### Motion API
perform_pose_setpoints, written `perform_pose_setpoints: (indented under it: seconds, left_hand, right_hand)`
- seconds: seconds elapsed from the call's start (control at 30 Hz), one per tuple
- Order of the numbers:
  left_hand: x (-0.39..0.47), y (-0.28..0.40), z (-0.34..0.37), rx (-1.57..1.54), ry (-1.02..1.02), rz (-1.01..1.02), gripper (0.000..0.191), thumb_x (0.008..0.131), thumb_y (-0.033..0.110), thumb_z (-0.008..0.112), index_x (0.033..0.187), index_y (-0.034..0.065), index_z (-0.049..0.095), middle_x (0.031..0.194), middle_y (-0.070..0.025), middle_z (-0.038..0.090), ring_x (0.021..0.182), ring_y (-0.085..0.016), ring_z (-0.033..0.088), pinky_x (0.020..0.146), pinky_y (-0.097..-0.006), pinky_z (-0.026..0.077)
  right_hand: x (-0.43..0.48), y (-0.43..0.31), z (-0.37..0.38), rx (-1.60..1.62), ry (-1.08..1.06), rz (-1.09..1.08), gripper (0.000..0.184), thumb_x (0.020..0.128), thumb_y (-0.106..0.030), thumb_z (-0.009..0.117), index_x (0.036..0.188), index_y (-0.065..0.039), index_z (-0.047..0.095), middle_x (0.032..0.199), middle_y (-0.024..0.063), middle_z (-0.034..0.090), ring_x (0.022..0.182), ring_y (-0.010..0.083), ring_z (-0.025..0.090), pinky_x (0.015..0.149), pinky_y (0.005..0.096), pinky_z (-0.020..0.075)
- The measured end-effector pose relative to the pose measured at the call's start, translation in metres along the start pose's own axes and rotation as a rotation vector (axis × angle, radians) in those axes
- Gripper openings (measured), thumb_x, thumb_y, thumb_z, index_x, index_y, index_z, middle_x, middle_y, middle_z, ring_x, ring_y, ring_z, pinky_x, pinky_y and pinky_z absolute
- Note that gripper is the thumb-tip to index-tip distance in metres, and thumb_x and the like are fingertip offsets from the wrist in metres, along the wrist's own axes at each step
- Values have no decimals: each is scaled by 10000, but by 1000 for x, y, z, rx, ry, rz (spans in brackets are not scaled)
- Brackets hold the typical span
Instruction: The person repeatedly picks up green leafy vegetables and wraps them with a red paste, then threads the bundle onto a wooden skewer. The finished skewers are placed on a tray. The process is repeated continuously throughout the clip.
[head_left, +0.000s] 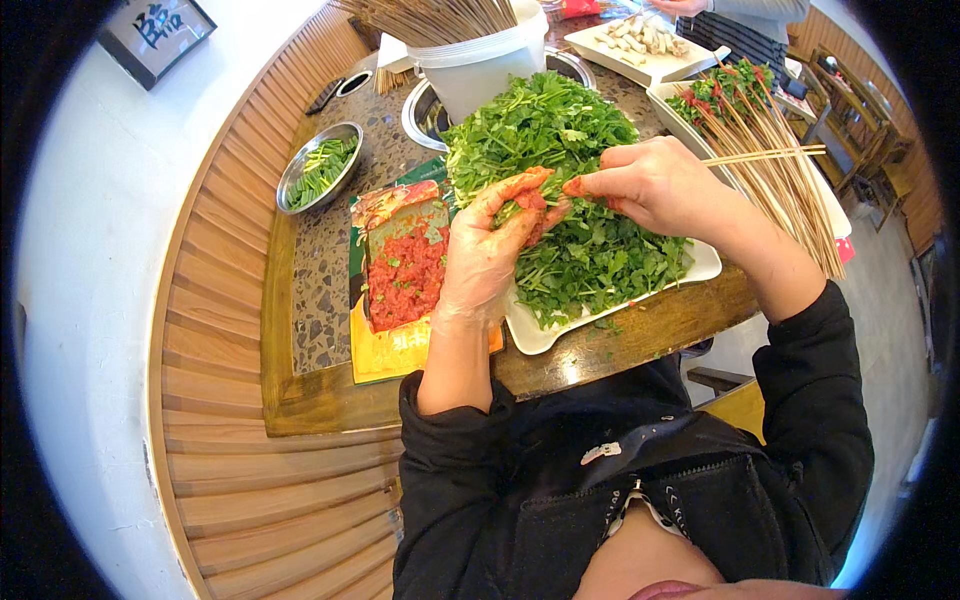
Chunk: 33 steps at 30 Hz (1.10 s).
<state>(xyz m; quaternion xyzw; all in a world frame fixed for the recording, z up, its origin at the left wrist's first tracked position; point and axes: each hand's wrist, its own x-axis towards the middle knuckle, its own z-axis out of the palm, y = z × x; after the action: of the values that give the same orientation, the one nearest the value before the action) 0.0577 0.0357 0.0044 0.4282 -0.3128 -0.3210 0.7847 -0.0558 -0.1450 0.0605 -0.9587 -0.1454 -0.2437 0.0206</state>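
Observation:
My left hand, in a thin clear glove smeared with red, pinches a slice of red raw meat around cilantro stems. Close to its right, my right hand has its reddened fingertips at the meat and stems; two bamboo skewers jut out to the right from behind this hand. Under both hands, a heap of cilantro fills a white tray. Left of the left hand lies minced or thinly sliced red meat in a container on a colourful printed sheet.
A metal bowl of cut green stalks stands at left. Behind the cilantro is a white bucket of skewers. At right, loaded skewers lie on a white tray; beyond, another tray holds pale pieces. A person stands across the table.

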Motion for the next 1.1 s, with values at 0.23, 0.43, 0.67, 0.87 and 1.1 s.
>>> perform_pose_setpoints:
  seconds: [0.23, 0.43, 0.67, 0.87, 1.1]
  left_hand:
    - [2, 0, -3, -31, 21, 28, 316, 840, -50, 549, 1155, -64, 520, 960, -59, 556, 913, -189, 595, 947, -420, 486]
    - [-1, 0, 0, -62, -39, 21, 249, 855, -13, 573, 1100, -54, 552, 1129, -133, 579, 1003, -225, 598, 925, -378, 493]
    - [-2, 3, 2, -48, -23, 6, 445, 746, -130, 476, 1186, -70, 506, 1195, -185, 548, 1097, -297, 557, 962, -408, 459]
    - [-1, 3, 4, -48, 0, -5, 435, 764, -148, 428, 1177, -54, 524, 1157, -131, 564, 1046, -218, 567, 935, -358, 477]
    - [0, 1, 2, 57, 19, 16, 401, 786, -122, 470, 1185, -85, 489, 1183, -195, 542, 1076, -315, 566, 939, -410, 476]
  right_hand:
    - [4, 6, -24, 227, 41, 11, 242, 698, -89, 644, 932, -145, 670, 690, 66, 585, 672, 281, 610, 584, 381, 499]
    - [6, 0, -9, 143, -2, -30, 222, 694, -86, 644, 913, -123, 659, 698, 74, 584, 682, 289, 607, 604, 397, 494]
    - [3, 2, -5, 138, -23, -41, 227, 680, -90, 664, 903, -131, 660, 703, 55, 588, 686, 281, 610, 592, 397, 495]
    - [0, 3, -2, 116, 1, -48, 228, 672, -100, 660, 894, -151, 659, 685, 39, 576, 665, 277, 611, 565, 393, 496]
    - [1, 4, 2, 25, 31, -28, 242, 684, -111, 641, 914, -184, 663, 679, 34, 572, 646, 276, 608, 532, 396, 491]
